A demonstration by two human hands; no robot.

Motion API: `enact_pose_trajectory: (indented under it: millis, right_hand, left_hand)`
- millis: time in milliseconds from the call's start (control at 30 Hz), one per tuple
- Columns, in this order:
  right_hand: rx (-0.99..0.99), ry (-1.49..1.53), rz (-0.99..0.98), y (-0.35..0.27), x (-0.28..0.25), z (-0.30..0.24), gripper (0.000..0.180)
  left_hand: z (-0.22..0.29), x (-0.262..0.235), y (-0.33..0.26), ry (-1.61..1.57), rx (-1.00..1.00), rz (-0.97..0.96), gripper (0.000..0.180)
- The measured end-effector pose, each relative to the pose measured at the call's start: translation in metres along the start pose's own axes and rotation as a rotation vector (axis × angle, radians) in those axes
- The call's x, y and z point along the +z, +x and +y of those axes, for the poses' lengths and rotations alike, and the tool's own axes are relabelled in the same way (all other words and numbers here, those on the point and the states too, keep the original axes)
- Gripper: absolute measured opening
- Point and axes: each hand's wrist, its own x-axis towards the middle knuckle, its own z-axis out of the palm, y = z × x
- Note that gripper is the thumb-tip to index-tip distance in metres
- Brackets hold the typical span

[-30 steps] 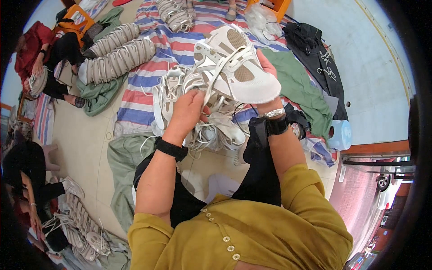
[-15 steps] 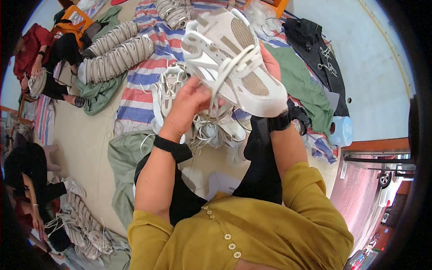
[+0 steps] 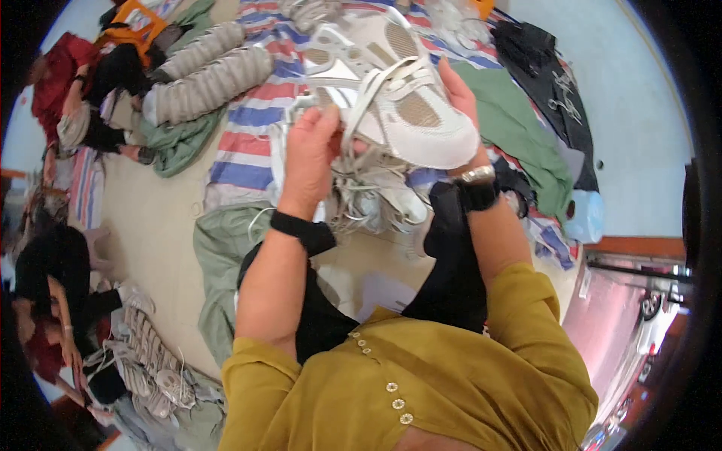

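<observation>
A white and beige sneaker (image 3: 417,113) with mesh panels is held up in front of me, its toe toward my lower right. My right hand (image 3: 460,94) wraps around its right side and underside, most of the fingers hidden behind it. At the shoe's left edge, my left hand (image 3: 312,150) is closed with thumb and fingers together around a hanging pale shoelace (image 3: 359,113); its exact grip is partly covered. Below the held shoe lies a pile of similar sneakers (image 3: 376,195) with tangled laces.
Long rows of stacked sneakers (image 3: 214,86) lie at the far left, and more shoes (image 3: 154,368) at the lower left. Other people sit along the left. Green cloth (image 3: 511,120), black cloth with scissors (image 3: 560,98) and a light blue container (image 3: 585,216) are on the right.
The sneaker has tilted slightly, with its toe rising a little in view. My left hand has moved up nearer the shoe's edge. The whole view has shifted slightly.
</observation>
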Motion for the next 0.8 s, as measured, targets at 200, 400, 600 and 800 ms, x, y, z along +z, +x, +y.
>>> enact_pose_trajectory:
  millis: [200, 400, 600, 800]
  right_hand:
    - [-0.495, -1.214, 0.189, -0.008, -0.028, 0.011, 0.04]
    - [-0.018, 0.145, 0.177, 0.006, -0.097, -0.026, 0.029]
    - [-0.038, 0.203, 0.195, 0.017, -0.098, -0.023, 0.028]
    - [0.019, 0.165, 0.146, 0.023, -0.065, 0.0, 0.027]
  left_hand:
    - [-0.005, -0.004, -0.001, 0.189, 0.036, 0.051, 0.037]
    - [0.0, 0.002, -0.006, 0.102, 0.085, 0.034, 0.036]
    - [-0.002, 0.002, -0.003, -0.092, 0.028, 0.053, 0.028]
    - [-0.003, -0.007, -0.006, -0.084, 0.086, 0.104, 0.025]
